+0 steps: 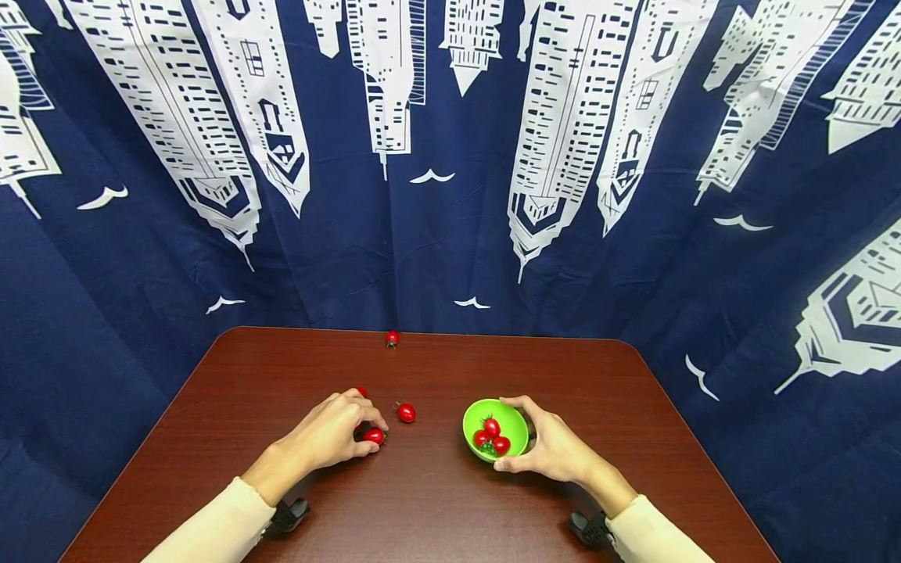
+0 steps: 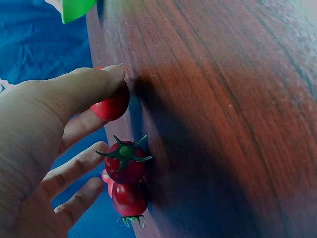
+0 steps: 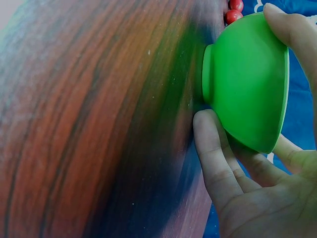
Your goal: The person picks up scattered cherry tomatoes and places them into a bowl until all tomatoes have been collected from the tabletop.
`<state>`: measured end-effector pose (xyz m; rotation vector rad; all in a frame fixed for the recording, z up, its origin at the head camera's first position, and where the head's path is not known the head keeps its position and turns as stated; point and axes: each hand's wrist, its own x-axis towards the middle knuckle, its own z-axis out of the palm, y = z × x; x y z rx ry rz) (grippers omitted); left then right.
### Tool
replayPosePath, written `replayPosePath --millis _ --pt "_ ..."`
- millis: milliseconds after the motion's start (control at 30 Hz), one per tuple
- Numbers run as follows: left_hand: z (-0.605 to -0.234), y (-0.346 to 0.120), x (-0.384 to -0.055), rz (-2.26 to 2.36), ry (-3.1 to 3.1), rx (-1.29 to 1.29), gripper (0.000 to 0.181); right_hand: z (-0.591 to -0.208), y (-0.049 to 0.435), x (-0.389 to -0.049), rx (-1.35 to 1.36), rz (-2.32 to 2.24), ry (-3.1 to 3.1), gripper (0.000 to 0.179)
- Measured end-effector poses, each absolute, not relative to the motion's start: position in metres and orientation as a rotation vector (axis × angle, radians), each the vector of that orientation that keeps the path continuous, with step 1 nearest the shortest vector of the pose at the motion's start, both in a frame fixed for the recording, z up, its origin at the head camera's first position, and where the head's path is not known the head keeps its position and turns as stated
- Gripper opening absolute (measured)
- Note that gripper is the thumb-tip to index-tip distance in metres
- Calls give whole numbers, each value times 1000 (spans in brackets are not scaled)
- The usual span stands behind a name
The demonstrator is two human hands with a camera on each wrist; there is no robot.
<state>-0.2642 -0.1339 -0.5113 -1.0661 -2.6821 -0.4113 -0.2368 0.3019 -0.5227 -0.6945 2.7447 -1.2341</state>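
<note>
My left hand [image 1: 338, 426] pinches a cherry tomato [image 1: 374, 435] between thumb and forefinger, low over the table. In the left wrist view the thumb lies across that tomato [image 2: 114, 105], while the other fingers are spread beside more tomatoes [image 2: 125, 166]. One cherry tomato [image 1: 405, 412] lies just right of the left fingertips, and another [image 1: 361, 391] is partly hidden behind the hand. My right hand [image 1: 556, 446] holds a green bowl [image 1: 517, 417] by its side, thumb at the near rim and fingers around the far side. Red tomatoes [image 1: 491, 427] with green stems sit inside the bowl.
A further cherry tomato [image 1: 392, 338] lies at the back edge of the brown wooden table [image 1: 493, 516]. Behind the table hangs a dark blue cloth [image 1: 450, 234] printed with white buildings and birds. A dark wrist device [image 1: 288, 516] sits under each forearm.
</note>
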Motion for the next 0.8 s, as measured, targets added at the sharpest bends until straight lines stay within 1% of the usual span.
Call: replayPosePath --millis 533,800 --pt "-500 -129 -264 -532 -2682 -1076 26 -523 301 -236 -691 -1220 2756 104" --pt "-496 -125 -265 -622 -2646 -1129 26 -521 301 -236 -687 -1227 2747 104"
